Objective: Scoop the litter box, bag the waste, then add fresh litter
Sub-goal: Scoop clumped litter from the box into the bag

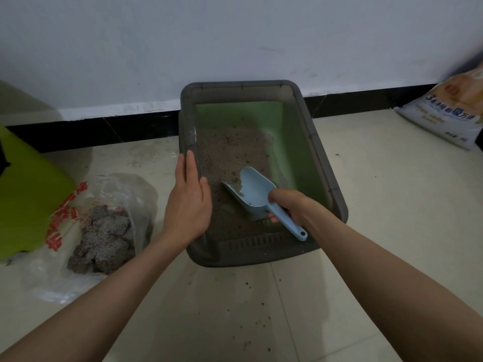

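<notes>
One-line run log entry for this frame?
scooping | right hand grips blue scoop in litter | left hand on litter box rim | waste bag left

I saw the litter box (261, 163) pushed against the wall (235, 35), so nothing could pass behind it. My left hand (187, 202) lay over its left rim and my right hand (292, 205) held the blue scoop (251, 189) low inside, crowding the near half; the far green end stayed open from above. To the left, the clear waste bag (104, 231) and a green bin (28, 194) blocked the floor (392, 205). The right side lay free up to the litter sack (449, 116) in the far corner. The near floor was open between my forearms.
</notes>
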The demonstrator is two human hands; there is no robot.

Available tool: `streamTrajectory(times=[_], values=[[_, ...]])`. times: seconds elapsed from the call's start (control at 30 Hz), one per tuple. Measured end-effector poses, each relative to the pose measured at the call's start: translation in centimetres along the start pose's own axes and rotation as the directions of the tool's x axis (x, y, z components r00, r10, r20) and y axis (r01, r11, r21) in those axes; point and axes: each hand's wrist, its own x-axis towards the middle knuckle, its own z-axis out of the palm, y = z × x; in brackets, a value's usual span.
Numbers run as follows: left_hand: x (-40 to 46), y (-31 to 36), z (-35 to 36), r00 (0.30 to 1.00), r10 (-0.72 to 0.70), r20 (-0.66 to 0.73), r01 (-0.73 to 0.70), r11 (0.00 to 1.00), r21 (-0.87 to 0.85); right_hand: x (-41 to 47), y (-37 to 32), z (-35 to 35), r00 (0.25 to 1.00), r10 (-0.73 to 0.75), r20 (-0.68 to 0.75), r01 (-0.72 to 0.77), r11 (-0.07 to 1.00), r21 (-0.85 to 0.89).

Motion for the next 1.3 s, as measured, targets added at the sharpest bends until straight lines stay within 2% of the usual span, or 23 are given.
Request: streamTrajectory(times=[0.2,0.37,0.63,0.8,0.9,0.97,1.13,1.23,1.3], values=[[0.1,-0.2,0.2,1.000,0.003,-0.014,-0.003,1.000,0.016,2.0,-2.3,1.1,1.000,0.020,-0.006,-0.020,1.000,0.019],[0.1,-0.4,0.4,1.000,0.011,-0.024,-0.010,0.999,0.039,2.6,-1.6,1.5,0.999,0.044,0.019,-0.046,0.996,0.083],[0.2,-0.4,0.3,1.000,0.007,-0.021,-0.005,0.996,0.090,-0.8,-2.3,-0.3,0.990,-0.134,-0.053,0.140,0.982,0.129],[0.8,-0.9,-0.4,0.997,-0.009,0.080,0.000,0.994,0.111,-4.4,-2.8,-1.4,0.977,-0.181,-0.112,0.198,0.966,0.166],[1.2,-1.6,-2.1,0.980,-0.022,0.199,0.010,0.998,0.062,-7.1,-3.8,-1.6,0.965,-0.225,-0.135,0.237,0.968,0.085],[0.8,-2.3,-3.7,0.977,0.002,0.212,-0.006,1.000,0.020,-9.1,-4.6,-1.1,0.954,-0.270,-0.128,0.275,0.961,0.020],[-2.3,-6.2,-8.3,1.000,0.014,0.015,-0.014,1.000,0.023,-13.4,-6.2,2.2,0.930,-0.368,-0.013,0.361,0.919,-0.162],[-5.0,-11.9,-10.3,0.992,0.007,-0.126,0.008,0.993,0.119,-15.4,-6.7,5.6,0.925,-0.363,0.114,0.379,0.905,-0.194],[-6.9,-15.7,-11.1,0.988,-0.047,-0.148,0.073,0.982,0.172,-15.6,-6.8,8.2,0.919,-0.353,0.178,0.392,0.871,-0.296]])
